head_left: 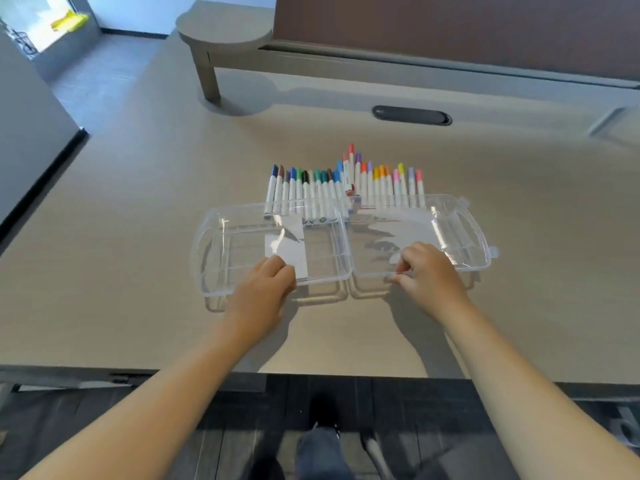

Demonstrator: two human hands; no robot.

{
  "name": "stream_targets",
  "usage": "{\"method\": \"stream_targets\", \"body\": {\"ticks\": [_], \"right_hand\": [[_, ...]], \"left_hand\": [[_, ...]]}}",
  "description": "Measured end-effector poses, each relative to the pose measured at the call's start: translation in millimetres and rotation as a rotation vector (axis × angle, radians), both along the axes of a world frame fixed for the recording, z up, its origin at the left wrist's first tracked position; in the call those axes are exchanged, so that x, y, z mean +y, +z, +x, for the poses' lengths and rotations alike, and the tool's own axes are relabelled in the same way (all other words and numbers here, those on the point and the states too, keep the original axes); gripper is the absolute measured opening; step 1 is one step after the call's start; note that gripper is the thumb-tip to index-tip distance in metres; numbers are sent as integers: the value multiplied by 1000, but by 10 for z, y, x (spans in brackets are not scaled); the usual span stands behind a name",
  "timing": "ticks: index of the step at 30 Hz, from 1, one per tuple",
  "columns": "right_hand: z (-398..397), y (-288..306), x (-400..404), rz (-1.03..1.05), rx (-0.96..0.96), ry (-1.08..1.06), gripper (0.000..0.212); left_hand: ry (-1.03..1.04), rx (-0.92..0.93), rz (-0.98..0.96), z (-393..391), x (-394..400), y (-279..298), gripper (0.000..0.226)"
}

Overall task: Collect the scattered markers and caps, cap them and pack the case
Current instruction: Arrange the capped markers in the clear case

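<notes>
So here's where I've got it: the clear plastic hinged marker case (341, 244) is lying wide open on the light wood-grain desk (138, 202), both halves flat and side by side, near the front edge. The left half has a white rectangular paper label (287, 244) showing through it. Both halves look like they have nothing in them as far as I can see through the glare.

My left hand (265, 289) is on the near rim of the left half, fingers curled over the edge and gripping it. My right hand (427, 271) is on the near rim of the right half, thumb and fingertips pinching that thin edge. So both hands are clamped on the case, one per half.

The row of white-barrelled markers with coloured caps (346, 188) sits just behind the case, lined up side by side and pointing away from me, all capped from what I can make out. Blues, browns and greens on the left, reds, oranges, pinks and purples to the right. Their near ends touch or tuck under the far rim of the case; can't tell which through the clear plastic.

Further back there's a grey raised monitor shelf with a round end (225, 32) and a dark oval cable grommet (412, 115) in the desk.
</notes>
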State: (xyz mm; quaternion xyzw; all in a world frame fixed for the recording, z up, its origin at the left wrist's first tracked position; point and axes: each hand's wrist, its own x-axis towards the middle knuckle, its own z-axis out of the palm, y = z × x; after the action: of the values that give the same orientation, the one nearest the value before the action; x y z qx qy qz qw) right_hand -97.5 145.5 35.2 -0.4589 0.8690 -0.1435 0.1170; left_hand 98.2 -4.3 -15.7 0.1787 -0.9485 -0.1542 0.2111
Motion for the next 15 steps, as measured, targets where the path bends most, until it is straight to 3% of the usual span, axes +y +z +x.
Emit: {"method": "stream_targets", "body": {"ticks": [2, 6, 11, 15], "right_hand": [[72, -58, 127, 30, -10, -12, 40], [162, -211, 257, 86, -24, -43, 35], [173, -388, 245, 106, -63, -91, 7], [40, -426, 81, 99, -41, -144, 14]], "left_hand": [[-29, 27, 4, 52, 81, -77, 32], [-112, -19, 18, 122, 152, -195, 2], [-80, -98, 53, 41, 99, -307, 17], [-39, -171, 65, -129, -84, -293, 19]]}}
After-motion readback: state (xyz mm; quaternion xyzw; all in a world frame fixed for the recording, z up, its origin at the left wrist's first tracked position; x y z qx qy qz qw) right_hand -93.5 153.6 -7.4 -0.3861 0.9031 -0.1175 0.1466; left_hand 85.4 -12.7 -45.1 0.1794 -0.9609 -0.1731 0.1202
